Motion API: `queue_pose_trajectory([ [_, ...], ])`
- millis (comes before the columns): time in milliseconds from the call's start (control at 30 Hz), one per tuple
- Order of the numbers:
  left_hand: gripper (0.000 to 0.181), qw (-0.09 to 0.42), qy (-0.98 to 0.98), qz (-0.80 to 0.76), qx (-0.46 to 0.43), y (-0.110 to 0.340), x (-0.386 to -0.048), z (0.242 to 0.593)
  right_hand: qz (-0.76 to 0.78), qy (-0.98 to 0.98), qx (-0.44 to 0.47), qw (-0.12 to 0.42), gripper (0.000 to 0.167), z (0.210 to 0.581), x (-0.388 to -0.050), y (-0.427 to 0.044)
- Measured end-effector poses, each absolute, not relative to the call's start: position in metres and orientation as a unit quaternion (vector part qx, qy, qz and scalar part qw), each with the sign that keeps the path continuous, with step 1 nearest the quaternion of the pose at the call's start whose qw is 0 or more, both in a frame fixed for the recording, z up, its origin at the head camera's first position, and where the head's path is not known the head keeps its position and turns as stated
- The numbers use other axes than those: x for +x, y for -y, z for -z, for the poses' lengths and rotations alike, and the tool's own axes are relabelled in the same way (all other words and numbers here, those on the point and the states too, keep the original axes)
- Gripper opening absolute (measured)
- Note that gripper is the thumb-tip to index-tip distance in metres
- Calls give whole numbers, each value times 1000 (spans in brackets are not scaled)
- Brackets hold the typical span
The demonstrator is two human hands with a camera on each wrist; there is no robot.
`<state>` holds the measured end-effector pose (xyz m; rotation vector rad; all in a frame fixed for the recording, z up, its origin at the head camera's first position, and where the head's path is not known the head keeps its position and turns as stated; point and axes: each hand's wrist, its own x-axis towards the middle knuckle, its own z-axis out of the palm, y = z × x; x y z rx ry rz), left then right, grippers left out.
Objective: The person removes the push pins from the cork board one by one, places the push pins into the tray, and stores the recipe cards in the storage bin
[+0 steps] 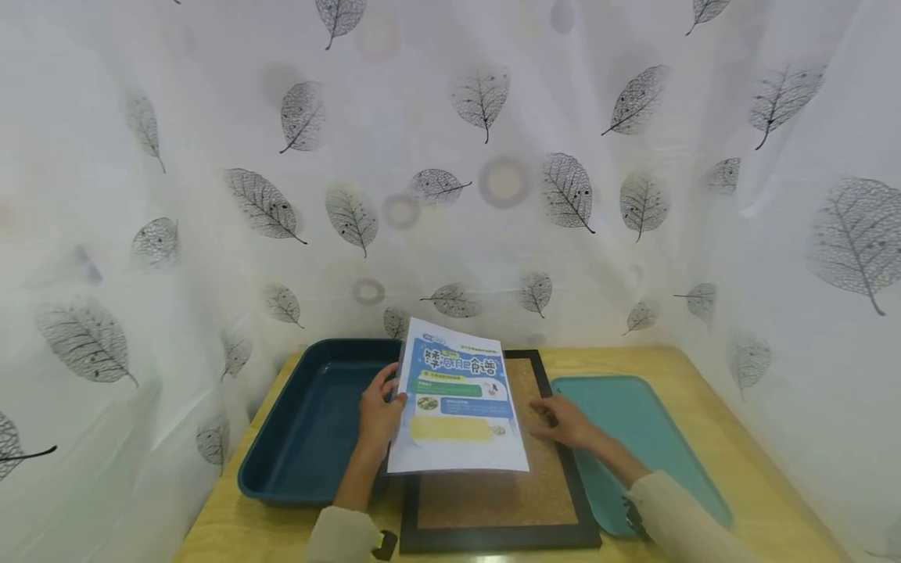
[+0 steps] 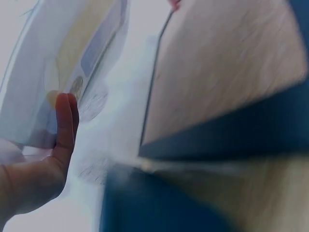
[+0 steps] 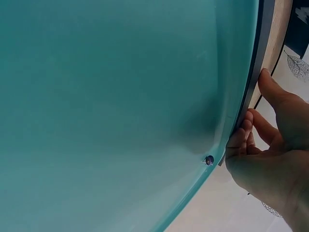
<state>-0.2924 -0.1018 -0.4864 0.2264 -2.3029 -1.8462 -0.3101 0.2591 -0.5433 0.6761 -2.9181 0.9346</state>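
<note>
A printed sheet with blue, green and yellow blocks is tilted up over the dark-framed cork board. My left hand pinches its left edge, thumb on the front; in the left wrist view, fingers lie against the sheet. My right hand hovers at the board's right side, its thumb and forefinger apart, nothing visible between them. Below it in the right wrist view, a small pushpin lies near the rim of the teal tray. Whether the right fingers touch the board's frame cannot be told.
A deep dark blue tray stands left of the board, close to its edge. The teal tray lies against the right side. All rest on a wooden table, and a leaf-patterned curtain hangs behind and at both sides.
</note>
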Motion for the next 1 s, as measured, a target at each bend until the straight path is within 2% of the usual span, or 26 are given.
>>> queue_pose_trajectory([
  [267, 63, 78, 789, 603, 85, 180, -297, 458, -296, 907, 297, 34, 53, 547, -310, -263],
  [433, 67, 70, 814, 568, 102, 229, -298, 450, -295, 908, 295, 35, 55, 549, -309, -265],
  [633, 68, 48, 832, 536, 135, 276, -297, 463, -281, 916, 285, 34, 56, 550, -310, -267],
  [867, 66, 23, 844, 520, 132, 300, -297, 482, -277, 922, 269, 25, 55, 547, -308, -267],
  [1000, 61, 37, 881, 457, 120, 308, -300, 490, -278, 922, 270, 20, 56, 543, -306, -263],
])
